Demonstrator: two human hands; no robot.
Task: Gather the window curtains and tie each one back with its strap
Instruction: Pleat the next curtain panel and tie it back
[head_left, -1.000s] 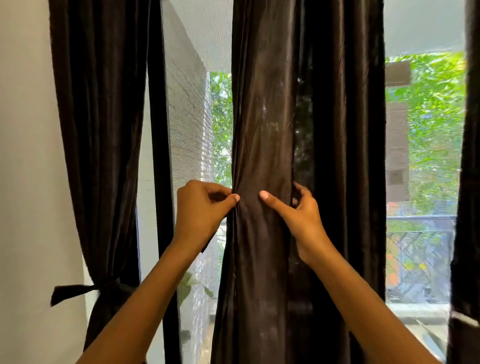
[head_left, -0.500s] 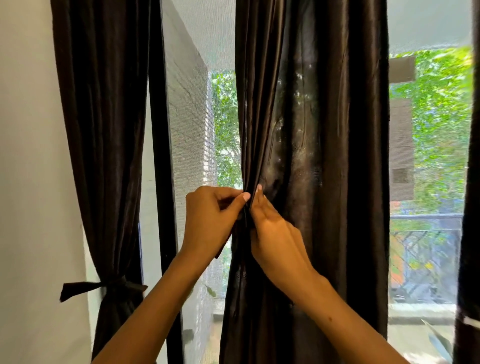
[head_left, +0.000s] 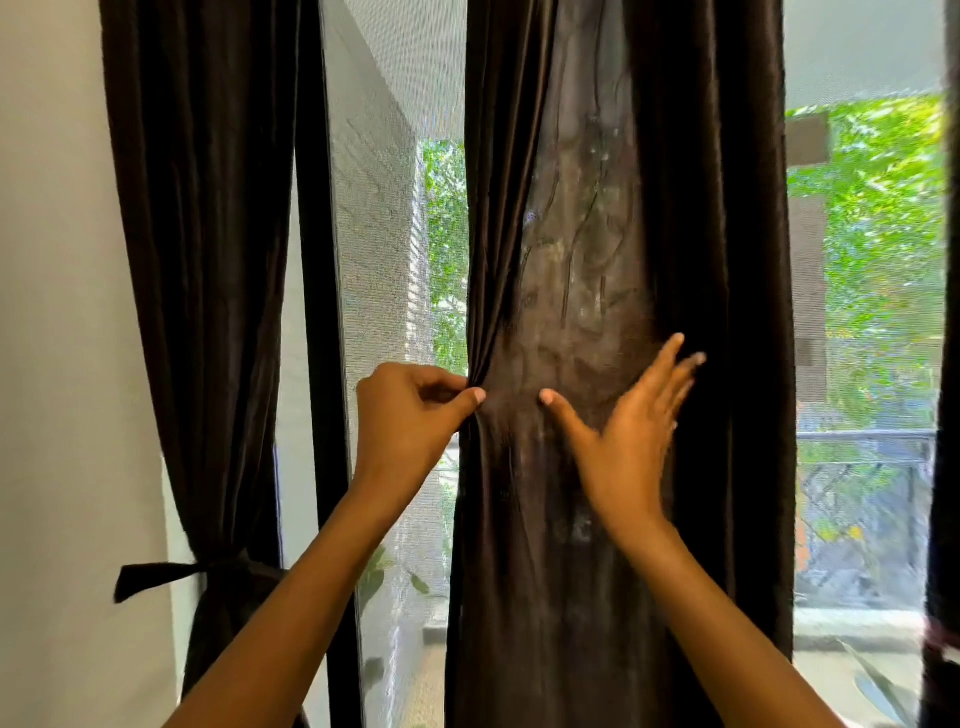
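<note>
The dark brown satin curtain panel hangs in the middle of the window, partly bunched, loose and not yet tied; I can see no strap on it from here; the left hand pinches a gather of folds at the panel's left edge between thumb and fingers, and the right hand lies flat with its fingers spread against the cloth a little to the right, gripping nothing; off to the left, against the white wall, a second dark brown curtain is already cinched low down by its dark fabric strap; behind the glass stands a black window frame, with green foliage outside. The cloth looks slippery; with only a pinch holding the gather, I'd judge the folds could slide out and fan open again should the right hand sweep across too loosely, or snag and drag the far edge unevenly.
</note>
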